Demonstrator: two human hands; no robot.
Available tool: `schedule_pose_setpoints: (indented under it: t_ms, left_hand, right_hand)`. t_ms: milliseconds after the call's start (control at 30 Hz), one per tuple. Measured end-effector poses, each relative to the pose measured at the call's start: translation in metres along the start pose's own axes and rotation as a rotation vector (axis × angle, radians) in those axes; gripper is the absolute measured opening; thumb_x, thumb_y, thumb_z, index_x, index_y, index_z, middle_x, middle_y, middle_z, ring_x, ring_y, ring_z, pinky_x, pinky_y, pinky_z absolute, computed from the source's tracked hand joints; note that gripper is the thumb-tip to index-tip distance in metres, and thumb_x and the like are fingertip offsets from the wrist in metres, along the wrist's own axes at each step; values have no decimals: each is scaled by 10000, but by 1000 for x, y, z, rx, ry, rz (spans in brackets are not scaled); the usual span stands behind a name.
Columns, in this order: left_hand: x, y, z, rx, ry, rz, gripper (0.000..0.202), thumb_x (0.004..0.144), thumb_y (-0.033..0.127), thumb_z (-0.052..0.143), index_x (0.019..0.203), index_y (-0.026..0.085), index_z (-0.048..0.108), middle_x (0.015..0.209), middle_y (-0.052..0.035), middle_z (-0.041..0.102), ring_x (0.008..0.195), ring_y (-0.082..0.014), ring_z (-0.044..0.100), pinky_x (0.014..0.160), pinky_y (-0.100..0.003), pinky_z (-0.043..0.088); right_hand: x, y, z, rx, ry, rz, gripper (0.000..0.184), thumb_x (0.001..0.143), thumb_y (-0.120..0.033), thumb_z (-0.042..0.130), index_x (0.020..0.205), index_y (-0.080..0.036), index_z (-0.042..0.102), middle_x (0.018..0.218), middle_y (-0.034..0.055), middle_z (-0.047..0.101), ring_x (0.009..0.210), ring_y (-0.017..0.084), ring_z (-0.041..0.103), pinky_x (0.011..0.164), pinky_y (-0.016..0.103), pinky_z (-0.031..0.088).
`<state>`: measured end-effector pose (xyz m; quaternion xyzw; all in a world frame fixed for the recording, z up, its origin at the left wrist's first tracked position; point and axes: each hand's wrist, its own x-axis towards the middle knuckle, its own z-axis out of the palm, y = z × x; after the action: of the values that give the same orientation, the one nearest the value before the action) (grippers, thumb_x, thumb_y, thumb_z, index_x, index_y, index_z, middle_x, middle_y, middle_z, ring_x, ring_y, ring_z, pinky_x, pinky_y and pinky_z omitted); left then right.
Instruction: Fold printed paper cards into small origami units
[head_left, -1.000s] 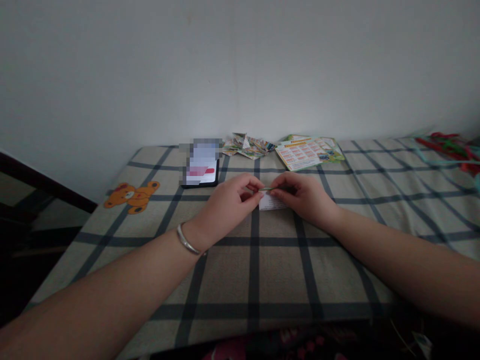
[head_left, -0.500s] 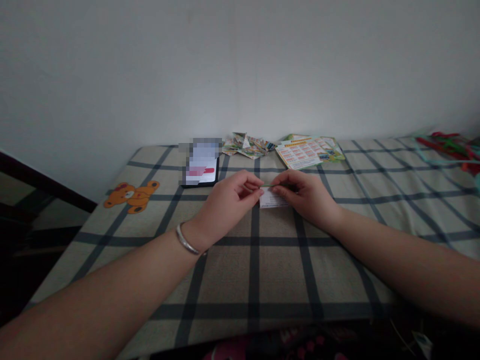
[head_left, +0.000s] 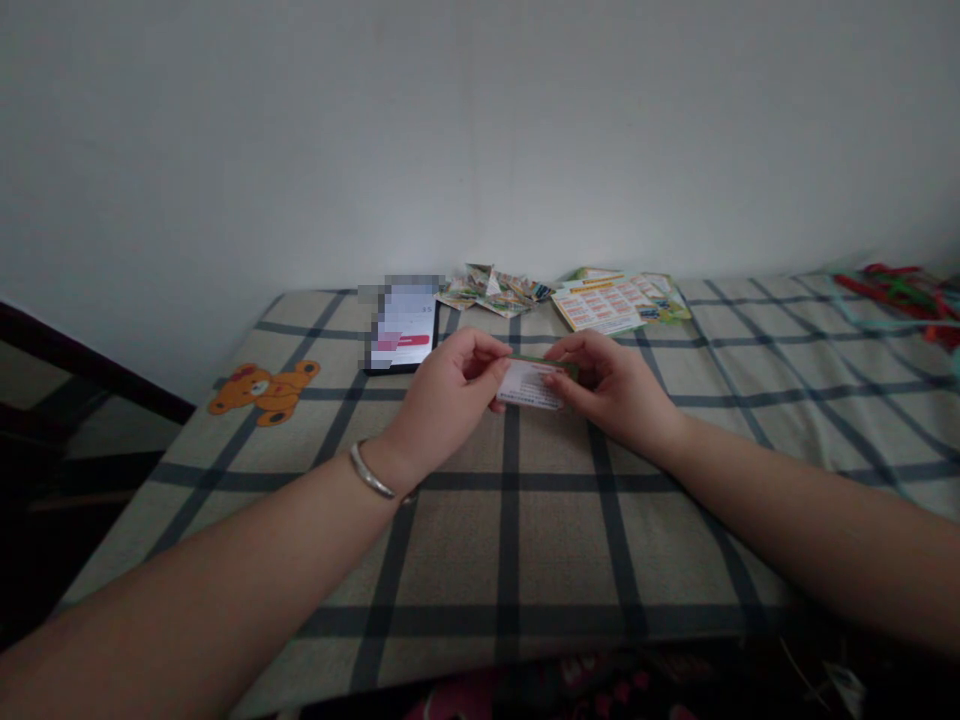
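Note:
Both my hands hold one small folded paper (head_left: 529, 384), white with printed text and a green top edge, just above the checked cloth (head_left: 510, 520). My left hand (head_left: 442, 395) pinches its left end with fingers curled; a silver bangle (head_left: 369, 476) sits on that wrist. My right hand (head_left: 607, 388) pinches the right end between thumb and fingers.
A phone (head_left: 403, 332) with a lit screen lies beyond my left hand. Folded colourful paper pieces (head_left: 491, 290) and flat printed leaflets (head_left: 611, 303) lie near the wall. An orange bear print (head_left: 262, 388) marks the cloth's left side. Red and green strips (head_left: 900, 290) lie far right.
The paper has lifted slightly and turned so its white printed face shows wider. Both hands shifted a little up and left with it.

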<state>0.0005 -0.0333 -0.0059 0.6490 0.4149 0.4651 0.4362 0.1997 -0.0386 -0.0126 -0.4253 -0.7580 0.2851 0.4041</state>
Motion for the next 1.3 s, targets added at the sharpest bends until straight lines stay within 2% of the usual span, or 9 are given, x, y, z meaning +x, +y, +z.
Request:
schedule_pose_setpoints:
  t_ms: [200, 400, 667, 767, 967, 1133, 1233, 1300]
  left_hand:
    - [-1, -1, -1, 56, -12, 26, 154, 820, 196, 579, 972, 176, 587, 820, 1, 612, 660, -86, 602, 509, -154, 524]
    - [-1, -2, -3, 79, -33, 3, 176, 833, 251, 590, 989, 170, 602, 825, -15, 617, 624, -90, 569, 431, -148, 467]
    - [0, -6, 0, 120, 61, 19, 103, 846, 199, 538, 947, 183, 546, 847, -16, 588, 650, -102, 580, 423, -159, 464]
    - [2, -8, -3, 147, 46, 19, 97, 846, 205, 541, 939, 179, 548, 844, -18, 600, 684, -117, 600, 458, -178, 474]
    - [8, -13, -12, 291, -45, 31, 98, 842, 229, 576, 913, 164, 599, 884, -31, 660, 806, -151, 633, 689, -283, 526]
    - [11, -16, -17, 362, -147, 2, 61, 823, 206, 595, 869, 174, 621, 818, -4, 672, 748, -138, 633, 685, -279, 511]
    - [10, -12, -18, 455, -180, 51, 57, 817, 181, 598, 861, 182, 635, 802, 7, 671, 735, -138, 626, 665, -271, 493]
    - [9, -7, -19, 638, -190, 125, 56, 818, 174, 603, 809, 185, 657, 814, -1, 672, 772, -153, 615, 699, -290, 476]
  right_hand:
    - [1, 2, 3, 115, 27, 53, 213, 827, -389, 667, 913, -233, 550, 749, -2, 647, 645, 142, 614, 542, 275, 493]
    - [2, 4, 4, 173, 55, 63, 224, 811, -380, 696, 893, -227, 555, 738, -8, 650, 635, 136, 623, 537, 269, 502]
    - [3, 2, 7, 211, 28, 94, 224, 805, -391, 703, 848, -221, 564, 706, -4, 671, 569, 131, 621, 481, 261, 484]
    - [2, 0, 4, 145, 63, 98, 220, 786, -378, 717, 815, -210, 578, 698, 4, 682, 588, 140, 638, 501, 263, 491]
    - [3, 3, -1, -69, 53, 98, 160, 803, -344, 694, 802, -200, 625, 705, 9, 692, 608, 139, 635, 517, 252, 467]
    - [5, 1, -4, -199, 6, 121, 115, 798, -299, 693, 776, -196, 647, 683, -2, 681, 586, 132, 607, 505, 244, 428]
    - [5, 0, -5, -247, -11, 127, 86, 790, -266, 697, 770, -190, 660, 665, -10, 669, 577, 121, 583, 506, 235, 414]
    - [6, 0, -5, -265, -21, 123, 76, 787, -252, 697, 761, -188, 666, 658, -14, 665, 571, 115, 570, 507, 229, 405]
